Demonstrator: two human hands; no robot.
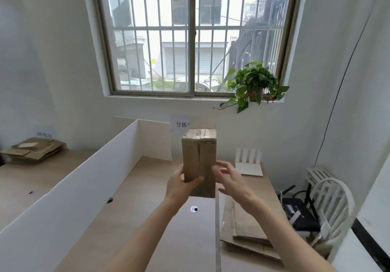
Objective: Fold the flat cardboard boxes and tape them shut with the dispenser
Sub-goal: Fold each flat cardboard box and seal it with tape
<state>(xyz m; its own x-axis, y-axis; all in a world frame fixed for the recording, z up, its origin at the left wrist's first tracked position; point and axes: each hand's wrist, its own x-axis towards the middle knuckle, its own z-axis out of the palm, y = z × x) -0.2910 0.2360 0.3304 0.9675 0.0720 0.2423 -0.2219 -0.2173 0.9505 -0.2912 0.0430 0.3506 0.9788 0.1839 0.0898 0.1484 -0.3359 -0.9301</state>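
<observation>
A folded brown cardboard box point(199, 155) stands upright in the air above the desk, with clear tape across its top end. My left hand point(181, 184) grips its lower left side, thumb across the front. My right hand point(229, 179) hovers at the box's lower right edge with fingers spread and relaxed; whether it touches the box is unclear. A long strip of clear tape point(217, 229) hangs down from the box's bottom right corner. Flat cardboard boxes point(244, 229) lie stacked on the desk at the right. No tape dispenser is visible.
A white divider board point(88, 179) runs diagonally across the wooden desk point(147, 219). More flattened cardboard point(33, 150) is piled at the far left. A white slotted stand point(249, 164) sits behind the box, a white chair point(331, 198) at the right, a plant point(255, 84) on the sill.
</observation>
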